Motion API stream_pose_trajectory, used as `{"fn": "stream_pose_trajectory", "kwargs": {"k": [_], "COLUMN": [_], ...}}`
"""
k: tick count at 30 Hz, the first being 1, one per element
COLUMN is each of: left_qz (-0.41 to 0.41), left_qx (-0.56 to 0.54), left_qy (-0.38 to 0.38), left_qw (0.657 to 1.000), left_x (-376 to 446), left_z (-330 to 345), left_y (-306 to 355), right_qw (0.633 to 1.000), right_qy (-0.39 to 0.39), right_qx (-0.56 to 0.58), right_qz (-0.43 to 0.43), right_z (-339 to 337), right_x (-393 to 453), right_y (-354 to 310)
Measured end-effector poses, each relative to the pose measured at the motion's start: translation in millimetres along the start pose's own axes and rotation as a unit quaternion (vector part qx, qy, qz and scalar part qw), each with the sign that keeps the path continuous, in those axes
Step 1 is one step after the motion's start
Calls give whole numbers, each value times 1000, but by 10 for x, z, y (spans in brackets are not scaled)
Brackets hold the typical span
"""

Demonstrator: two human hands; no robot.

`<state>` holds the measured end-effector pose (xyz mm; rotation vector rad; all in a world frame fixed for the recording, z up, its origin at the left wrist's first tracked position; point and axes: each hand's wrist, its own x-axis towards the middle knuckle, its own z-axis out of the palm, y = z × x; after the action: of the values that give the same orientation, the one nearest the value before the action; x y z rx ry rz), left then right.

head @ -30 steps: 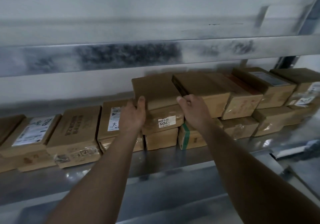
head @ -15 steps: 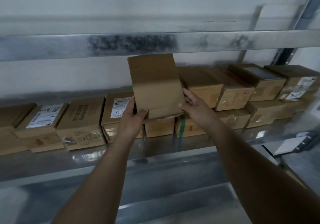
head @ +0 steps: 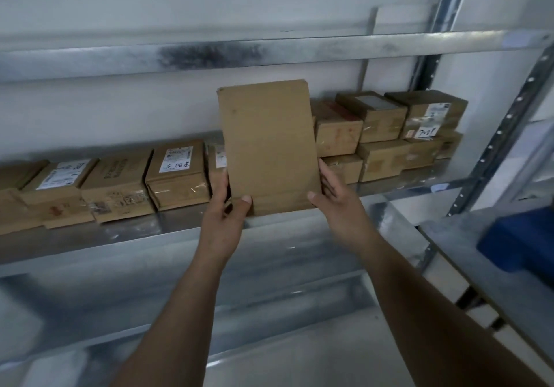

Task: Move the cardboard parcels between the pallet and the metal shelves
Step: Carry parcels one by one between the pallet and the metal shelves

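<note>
The parcel point(head: 268, 146), flat on its stack a second ago, now stands upright off the shelf point(head: 395, 188), left hand point(head: 223, 206) and right hand point(head: 335, 197) fingers clamped on its lower edges; probably pallet-bound.

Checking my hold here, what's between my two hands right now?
In the head view, the plain cardboard parcel stands upright between the left hand and right hand, both gripping its lower edges.

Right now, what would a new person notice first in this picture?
First the plain cardboard parcel, held upright at centre by the left hand and right hand. Behind it, a row of labelled parcels lines the metal shelf; a blue object sits far right.
</note>
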<state>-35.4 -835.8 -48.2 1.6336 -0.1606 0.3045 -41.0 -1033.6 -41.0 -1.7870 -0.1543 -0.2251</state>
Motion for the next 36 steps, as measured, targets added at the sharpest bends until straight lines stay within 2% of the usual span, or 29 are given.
{"fn": "stream_pose_trajectory", "kwargs": {"k": [8, 11, 23, 28, 36], "left_qz": [-6, -5, 10, 3, 20], "left_qx": [4, 9, 6, 11, 28], "left_qy": [-128, -178, -307, -366, -480], "left_qw": [992, 984, 952, 930, 877], "left_x": [-485, -622, -866, -777, -520], "left_z": [837, 1199, 2497, 3083, 4158], "left_y": [162, 199, 239, 157, 102], "right_qw": [995, 993, 976, 957, 901], "right_qy": [101, 114, 212, 284, 405], "right_qx": [3, -24, -41, -51, -63], "right_qz": [13, 13, 25, 40, 142], "right_z": [-955, -1338, -2344, -2678, -3417], "right_x": [-772, -1075, -1787, -1846, -1768], "right_y": [59, 74, 221, 415, 843]}}
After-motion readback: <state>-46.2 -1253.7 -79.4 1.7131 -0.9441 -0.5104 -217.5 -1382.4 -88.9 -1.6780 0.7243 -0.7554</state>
